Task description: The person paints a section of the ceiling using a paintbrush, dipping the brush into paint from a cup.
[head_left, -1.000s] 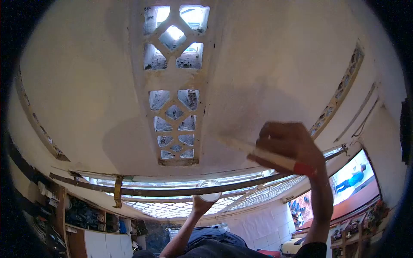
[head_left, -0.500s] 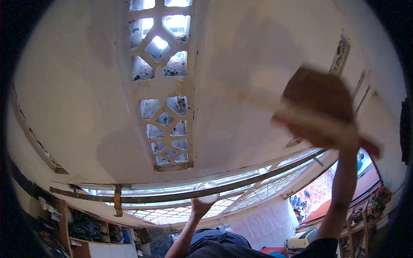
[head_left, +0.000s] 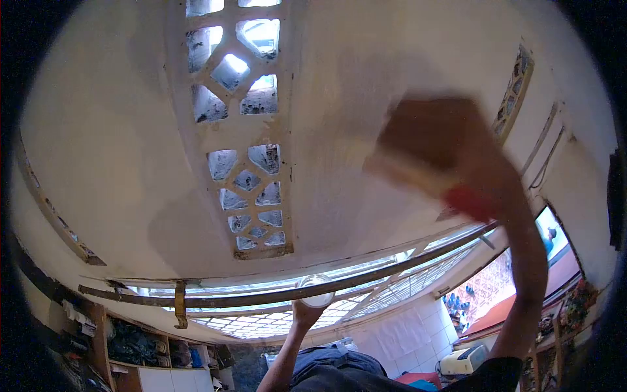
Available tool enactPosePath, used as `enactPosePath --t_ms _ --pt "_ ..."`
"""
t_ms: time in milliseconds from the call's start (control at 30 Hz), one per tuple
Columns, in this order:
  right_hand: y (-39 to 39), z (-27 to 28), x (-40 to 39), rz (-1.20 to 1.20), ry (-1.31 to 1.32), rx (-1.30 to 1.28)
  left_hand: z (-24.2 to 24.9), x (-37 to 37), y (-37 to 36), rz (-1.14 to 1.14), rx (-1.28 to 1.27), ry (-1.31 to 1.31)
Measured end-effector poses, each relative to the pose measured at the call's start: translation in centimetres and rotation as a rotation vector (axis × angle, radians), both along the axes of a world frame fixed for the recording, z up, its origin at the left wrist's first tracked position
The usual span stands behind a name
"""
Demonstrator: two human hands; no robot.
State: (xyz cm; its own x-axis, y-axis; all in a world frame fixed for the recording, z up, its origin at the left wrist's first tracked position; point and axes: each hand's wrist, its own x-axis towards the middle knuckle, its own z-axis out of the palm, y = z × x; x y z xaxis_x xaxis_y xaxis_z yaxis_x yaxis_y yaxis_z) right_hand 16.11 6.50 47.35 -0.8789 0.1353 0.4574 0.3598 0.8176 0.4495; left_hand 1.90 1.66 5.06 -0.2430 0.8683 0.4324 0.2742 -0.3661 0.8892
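Observation:
My right hand [head_left: 434,134] is raised in front of the pale wall [head_left: 339,78], smeared by motion. Its fingers are closed around a paintbrush [head_left: 418,178] with a pale, blurred front part and a red handle end. Low in the middle, my left hand [head_left: 305,315] grips a round container [head_left: 319,299] whose inside looks white. A dark curtain rod [head_left: 248,299] passes across in front of this container, covering part of it.
Pierced vent blocks [head_left: 248,176] run up the wall, with dark grime in their openings. Below the rod is a window with a white grille [head_left: 261,326]. Shelves [head_left: 137,343] stand lower left. An open doorway [head_left: 483,294] lies at right, with a person beyond it.
My right hand has swept left across the wall with the paintbrush, and the brush's angle has changed. My left hand and the container stay nearly where they were.

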Motion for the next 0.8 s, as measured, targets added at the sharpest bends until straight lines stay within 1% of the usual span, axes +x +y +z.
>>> enactPosePath --t_ms 33,67,133,167,200,300,367,400,433,467,500,533,567,633,667,733,767,800 --pt "-0.8 2.2 0.1 -0.061 0.159 -0.045 -0.2 0.0 0.0 -0.001 0.019 0.011" --pt "-1.4 4.4 0.2 -0.062 0.161 -0.049 -0.4 0.0 -0.1 -0.001 0.015 0.013" --pt "-2.6 8.4 0.5 -0.035 0.143 0.345 -0.7 0.0 0.0 0.027 0.029 0.07" --pt "-2.8 9.2 0.7 -0.02 0.131 0.545 -0.5 0.1 -0.1 0.026 0.032 0.071" --pt "-2.8 9.2 0.8 -0.018 0.132 0.55 -0.3 0.2 -0.1 0.035 0.016 0.062" --pt "-2.7 6.8 1.0 0.007 -0.091 0.229 -0.7 0.3 -0.2 0.038 -0.026 -0.001" --pt "-2.5 3.8 1.0 0.029 -0.244 0.017 -0.6 0.3 -0.3 0.004 -0.097 -0.081" --pt "-2.5 2.0 0.9 0.038 -0.319 -0.086 -0.7 0.4 -0.2 0.013 -0.09 -0.084" --pt "-2.6 -1.9 0.3 0.148 -0.114 0.066 -0.9 0.4 -0.3 0.005 -0.067 -0.095" --pt "-1.9 -4.2 0.4 0.186 -0.139 -0.048 -1.0 0.3 -0.2 -0.004 -0.045 -0.103" --pt "-1.0 -6.8 0.2 0.191 -0.193 -0.09 -0.7 0.2 -0.3 0.0 -0.042 -0.101" --pt "-0.6 -7.9 -0.2 0.199 -0.265 -0.171 -0.1 0.2 -0.4 0.002 -0.063 -0.09" --pt "0.2 -8.5 -0.4 0.2 -0.266 -0.167 0.4 0.3 -0.5 0.005 -0.087 -0.081" --pt "1.0 -8.8 -1.2 0.198 -0.286 -0.141 0.7 0.3 -0.4 -0.009 -0.061 -0.082" --pt "1.4 -8.1 -1.1 0.13 -0.252 -0.119 0.3 0.4 -0.3 -0.006 -0.054 -0.081" --pt "1.1 -3.9 -1.1 0.08 -0.231 -0.113 -0.1 0.3 -0.2 -0.009 -0.049 -0.08" --pt "1.1 -2.1 -0.9 0.158 -0.145 0.04 -0.3 0.3 -0.2 0.002 -0.027 -0.042" --pt "0.2 0.2 -1.0 0.06 -0.122 0.135 -0.3 0.3 0.0 0.015 -0.005 -0.004"
